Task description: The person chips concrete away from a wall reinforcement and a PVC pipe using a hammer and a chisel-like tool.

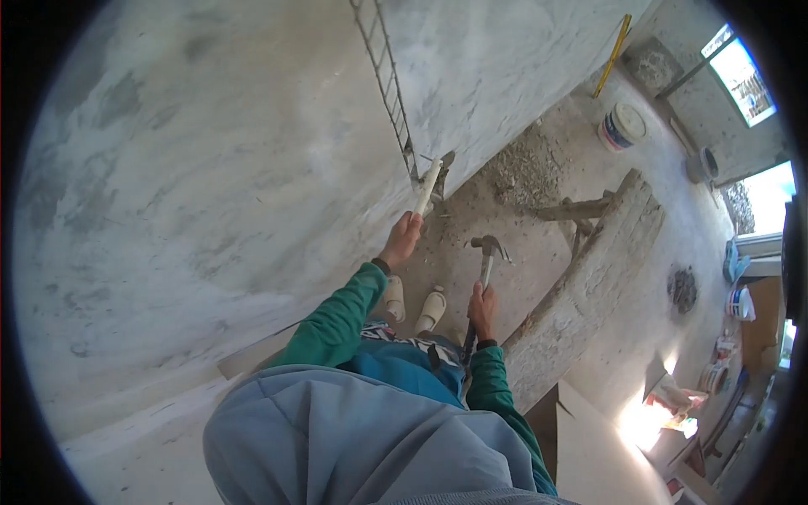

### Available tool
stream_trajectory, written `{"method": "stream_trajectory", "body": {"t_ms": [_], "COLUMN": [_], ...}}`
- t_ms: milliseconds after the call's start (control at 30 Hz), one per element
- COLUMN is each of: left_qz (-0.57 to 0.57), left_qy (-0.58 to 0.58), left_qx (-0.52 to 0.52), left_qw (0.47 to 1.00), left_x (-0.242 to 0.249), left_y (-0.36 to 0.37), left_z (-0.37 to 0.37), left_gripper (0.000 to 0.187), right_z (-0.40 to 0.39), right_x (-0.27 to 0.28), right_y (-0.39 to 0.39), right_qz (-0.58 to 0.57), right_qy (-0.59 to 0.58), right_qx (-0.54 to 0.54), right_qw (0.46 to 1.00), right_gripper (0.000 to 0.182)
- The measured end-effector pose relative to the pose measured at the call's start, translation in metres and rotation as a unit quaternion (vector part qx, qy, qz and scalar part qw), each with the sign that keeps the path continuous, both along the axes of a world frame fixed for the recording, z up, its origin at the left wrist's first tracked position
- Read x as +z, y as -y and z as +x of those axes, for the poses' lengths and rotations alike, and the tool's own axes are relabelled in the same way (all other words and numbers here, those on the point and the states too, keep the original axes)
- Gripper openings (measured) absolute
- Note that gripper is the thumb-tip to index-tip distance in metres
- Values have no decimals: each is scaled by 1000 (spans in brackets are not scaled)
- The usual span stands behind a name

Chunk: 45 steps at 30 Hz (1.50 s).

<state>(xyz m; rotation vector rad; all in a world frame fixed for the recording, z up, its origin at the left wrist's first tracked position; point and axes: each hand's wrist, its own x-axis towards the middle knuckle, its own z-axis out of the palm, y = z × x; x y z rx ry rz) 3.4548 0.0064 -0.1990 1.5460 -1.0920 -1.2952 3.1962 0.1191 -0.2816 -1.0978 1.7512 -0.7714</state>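
Observation:
My left hand (402,239) is closed round the lower end of a pale, narrow strip (429,187). The strip's upper end is at the wall corner, beside a broken patch (447,160) and just below a wire mesh strip (389,84) that runs up the corner. A claw hammer (487,255) is in my right hand (482,310), gripped by its handle with the metal head up. The hammer head is apart from the wall and the pale strip. What the strip is made of cannot be told.
A rough wooden plank bench (581,278) stands close on the right. Rubble (528,171) lies along the wall foot. Farther off are a white bucket (623,126), a grey bucket (702,166) and a yellow level (613,55) leaning on the wall.

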Motion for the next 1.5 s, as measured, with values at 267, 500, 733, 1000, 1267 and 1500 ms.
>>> {"method": "stream_trajectory", "body": {"t_ms": [267,500,733,1000,1267,1500], "left_qz": [38,41,72,109,-75,32], "left_qy": [205,227,-31,-61,375,186], "left_qx": [5,32,57,29,5,-63], "left_qw": [978,972,995,992,924,980], "left_x": [7,-7,-9,-18,-30,-63], "left_y": [12,35,34,54,33,-17], "left_z": [32,44,41,57,54,64], "left_gripper": [52,50,49,53,45,46], "right_z": [32,61,105,138,117,114], "right_x": [35,103,154,77,126,102], "right_y": [31,75,114,180,163,143], "right_qz": [-8,-126,-271,-292,-306,-266], "right_qy": [54,1,85,-116,45,31], "right_qx": [26,79,18,80,13,27], "right_qw": [998,989,959,946,951,963], "right_gripper": [44,39,35,31,34,31]}}
